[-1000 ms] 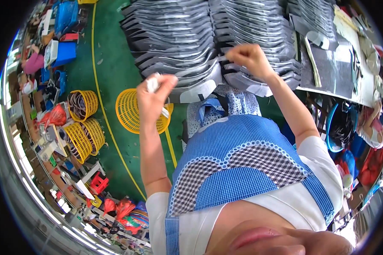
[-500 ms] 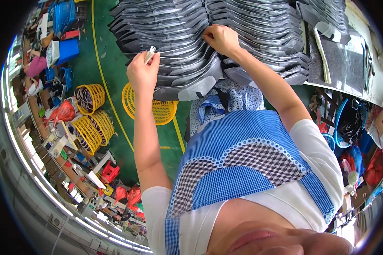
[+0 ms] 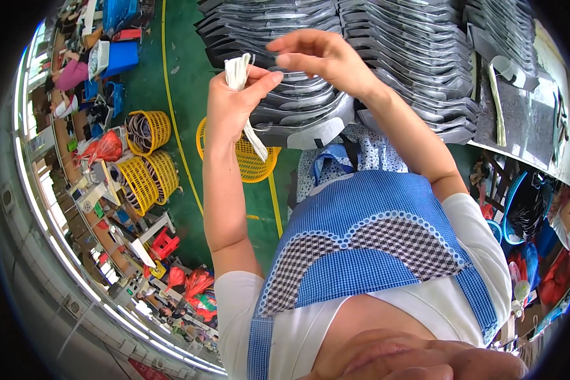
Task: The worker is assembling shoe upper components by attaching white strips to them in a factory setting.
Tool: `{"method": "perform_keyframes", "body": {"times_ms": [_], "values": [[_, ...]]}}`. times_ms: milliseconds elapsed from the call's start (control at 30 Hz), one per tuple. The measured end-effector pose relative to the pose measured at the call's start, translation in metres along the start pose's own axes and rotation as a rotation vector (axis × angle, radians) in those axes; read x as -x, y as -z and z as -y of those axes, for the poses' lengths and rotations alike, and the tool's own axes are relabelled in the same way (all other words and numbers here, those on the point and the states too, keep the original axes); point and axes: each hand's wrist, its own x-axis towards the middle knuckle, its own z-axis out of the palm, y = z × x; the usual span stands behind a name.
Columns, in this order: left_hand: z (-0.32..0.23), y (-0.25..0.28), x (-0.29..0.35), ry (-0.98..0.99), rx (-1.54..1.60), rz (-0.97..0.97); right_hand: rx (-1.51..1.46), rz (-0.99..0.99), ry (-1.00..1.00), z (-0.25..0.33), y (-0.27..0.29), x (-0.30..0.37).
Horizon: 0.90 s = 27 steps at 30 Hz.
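My left hand [image 3: 227, 109] is closed round a bundle of thin white strips [image 3: 237, 73]. The strips stick up above the thumb, and their loose ends hang out below the palm. My right hand [image 3: 329, 62] is just to the right of it, fingers stretched and apart, with nothing visible in them. Beneath both hands lie overlapping rows of dark grey, curved flat pieces [image 3: 405, 69] with shiny, paler bands. The left row [image 3: 320, 126] is partly covered by my hands.
A yellow plastic basket [image 3: 269, 170] stands on the green floor below my left hand, with more yellow baskets [image 3: 149, 133] further left. At the right, a dark sheet [image 3: 519, 104] bears another white strip bundle [image 3: 497, 104]. A blue-rimmed tub [image 3: 510, 209] holds black material.
My right hand has lifted off the grey pieces and come over beside the left, its fingers opening. My left hand has turned, showing more of the white strips.
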Motion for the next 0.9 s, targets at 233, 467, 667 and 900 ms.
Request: {"method": "perform_keyframes", "body": {"times_ms": [233, 467, 667, 900], "values": [[0.012, -0.020, 0.015, -0.081, -0.088, 0.053, 0.051, 0.087, 0.008, -0.022, 0.000, 0.015], [0.025, 0.005, 0.005, -0.105, -0.200, -0.007, 0.231, -0.268, -0.108, -0.066, 0.068, 0.052], [0.037, -0.013, -0.039, -0.280, -0.962, -0.188, 0.850, -0.387, 0.071, -0.114, 0.090, 0.007], [0.029, -0.007, -0.056, -0.297, -1.163, -0.208, 1.015, -0.385, 0.023, -0.122, 0.082, 0.003]]}}
